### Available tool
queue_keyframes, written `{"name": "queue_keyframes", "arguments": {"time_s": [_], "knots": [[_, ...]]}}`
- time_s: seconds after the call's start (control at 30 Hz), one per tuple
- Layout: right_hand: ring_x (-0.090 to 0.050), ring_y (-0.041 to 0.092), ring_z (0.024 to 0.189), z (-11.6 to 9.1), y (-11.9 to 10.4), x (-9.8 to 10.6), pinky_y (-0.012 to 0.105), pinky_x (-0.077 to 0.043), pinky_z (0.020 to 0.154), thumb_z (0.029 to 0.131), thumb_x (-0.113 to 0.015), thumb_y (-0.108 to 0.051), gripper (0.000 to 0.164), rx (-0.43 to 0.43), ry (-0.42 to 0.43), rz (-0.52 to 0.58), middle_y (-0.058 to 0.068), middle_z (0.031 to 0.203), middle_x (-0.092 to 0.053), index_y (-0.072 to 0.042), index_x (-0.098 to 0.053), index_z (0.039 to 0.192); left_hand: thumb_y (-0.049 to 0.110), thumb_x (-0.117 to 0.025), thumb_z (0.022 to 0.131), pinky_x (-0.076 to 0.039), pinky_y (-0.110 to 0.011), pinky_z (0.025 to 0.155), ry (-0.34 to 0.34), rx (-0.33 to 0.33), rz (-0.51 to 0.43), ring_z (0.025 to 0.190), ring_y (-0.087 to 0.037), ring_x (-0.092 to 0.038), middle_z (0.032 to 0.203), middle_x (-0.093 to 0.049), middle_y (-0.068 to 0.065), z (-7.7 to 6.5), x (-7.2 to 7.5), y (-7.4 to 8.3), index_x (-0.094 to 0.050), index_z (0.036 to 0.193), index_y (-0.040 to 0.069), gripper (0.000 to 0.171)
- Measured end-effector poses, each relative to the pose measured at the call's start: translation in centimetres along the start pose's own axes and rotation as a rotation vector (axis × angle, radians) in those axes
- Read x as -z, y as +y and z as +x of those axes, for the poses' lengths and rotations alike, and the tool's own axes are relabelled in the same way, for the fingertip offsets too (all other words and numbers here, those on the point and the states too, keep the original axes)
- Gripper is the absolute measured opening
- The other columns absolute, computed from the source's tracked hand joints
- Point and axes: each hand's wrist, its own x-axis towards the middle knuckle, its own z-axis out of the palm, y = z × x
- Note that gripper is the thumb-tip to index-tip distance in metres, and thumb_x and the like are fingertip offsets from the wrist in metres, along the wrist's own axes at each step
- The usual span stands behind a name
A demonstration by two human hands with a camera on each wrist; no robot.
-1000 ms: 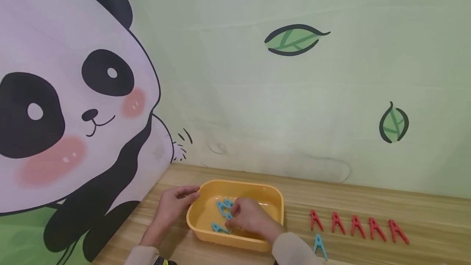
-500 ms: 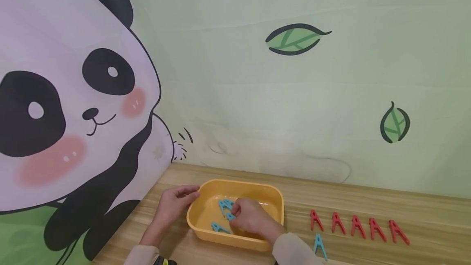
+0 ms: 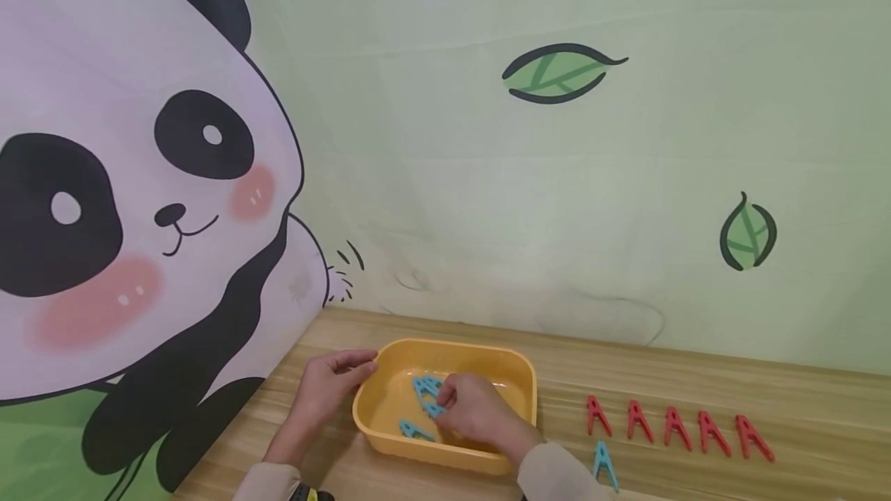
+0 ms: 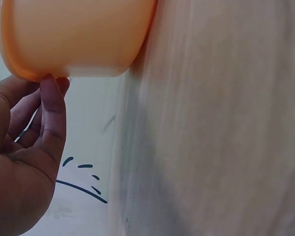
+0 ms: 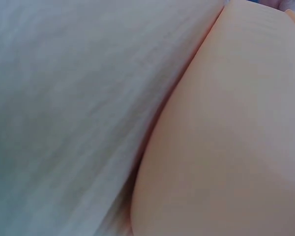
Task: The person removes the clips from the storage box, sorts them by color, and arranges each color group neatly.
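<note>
A yellow plastic basin point(image 3: 515, 366) stands on the wooden table with several blue clothespins point(image 3: 415, 430) inside. My left hand point(image 3: 323, 393) pinches its left rim; in the left wrist view the thumb point(image 4: 51, 101) lies against the edge with fingers behind it. Inside the basin, my right hand point(image 3: 476, 412) has curled fingers and pinches a blue clothespin point(image 3: 433, 410), whose far end the fingers hide. Two more blue clothespins lie just behind that one. The right wrist view mostly shows the basin's outer wall point(image 5: 226, 137); the right hand's fingers are out of sight there.
To the right of the basin, several red clothespins point(image 3: 675, 429) lie in a row on the table point(image 3: 828, 424). One blue clothespin point(image 3: 604, 466) lies in front of the row. A backdrop cloth point(image 3: 445, 176) with a panda and leaves rises behind the table.
The blue clothespins near my right fingertips have shifted slightly, and the right fingertips have drawn back a little to the right. My left hand and the basin have stayed in place.
</note>
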Motion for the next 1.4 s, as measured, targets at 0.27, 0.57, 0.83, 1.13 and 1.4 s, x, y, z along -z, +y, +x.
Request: {"name": "queue_keyframes", "arguments": {"time_s": [0.27, 0.57, 0.83, 1.13, 1.4], "knots": [[-0.058, 0.014, 0.081, -0.3, -0.1, 0.2, 0.029, -0.053, 0.075, 0.083, -0.084, -0.003, 0.017, 0.067, 0.018, 0.034, 0.0, 0.085, -0.064, -0.004, -0.07, 0.092, 0.01, -0.078, 0.098, -0.061, -0.027, 0.085, -0.001, 0.007, 0.002, 0.106, -0.024, -0.073, 0.116, -0.078, -0.014, 0.0, -0.1, 0.1, -0.079, 0.118, 0.001, 0.022], [-0.059, 0.015, 0.083, -0.5, -0.4, 0.6, 0.03, -0.054, 0.077, 0.083, -0.084, -0.003, 0.018, 0.108, 0.051, 0.069, 0.0, 0.088, -0.065, -0.004, -0.071, 0.096, 0.009, -0.077, 0.098, -0.061, -0.027, 0.084, -0.003, 0.004, -0.015, 0.106, -0.023, -0.073, 0.117, -0.077, -0.014, 0.0, 0.0, -0.1, -0.079, 0.118, 0.0, 0.022], [-0.06, 0.015, 0.086, -0.9, -0.8, 1.4, 0.03, -0.055, 0.079, 0.085, -0.083, -0.003, 0.019, 0.122, 0.084, 0.093, -0.001, 0.091, -0.066, -0.004, -0.071, 0.1, 0.011, -0.078, 0.098, -0.061, -0.027, 0.086, -0.001, 0.01, 0.005, 0.108, -0.024, -0.072, 0.118, -0.077, -0.013, -0.1, 0.1, -0.3, -0.079, 0.118, 0.001, 0.022], [-0.061, 0.016, 0.087, -2.1, -1.0, 2.6, 0.028, -0.055, 0.077, 0.088, -0.082, -0.004, 0.018, 0.139, 0.123, 0.102, -0.001, 0.093, -0.067, -0.004, -0.073, 0.104, 0.013, -0.078, 0.098, -0.061, -0.03, 0.089, -0.003, 0.014, 0.02, 0.11, -0.025, -0.071, 0.119, -0.077, -0.014, -0.1, 0.2, -0.3, -0.079, 0.119, 0.002, 0.024], [-0.063, 0.017, 0.085, -3.8, -1.0, 4.1, 0.026, -0.056, 0.076, 0.088, -0.083, -0.005, 0.017, 0.2, 0.187, 0.159, -0.001, 0.092, -0.068, -0.003, -0.073, 0.102, 0.013, -0.078, 0.098, -0.061, -0.031, 0.088, -0.008, 0.015, 0.016, 0.109, -0.025, -0.072, 0.119, -0.077, -0.014, 0.0, 0.1, 0.0, -0.079, 0.119, 0.002, 0.024]]}}
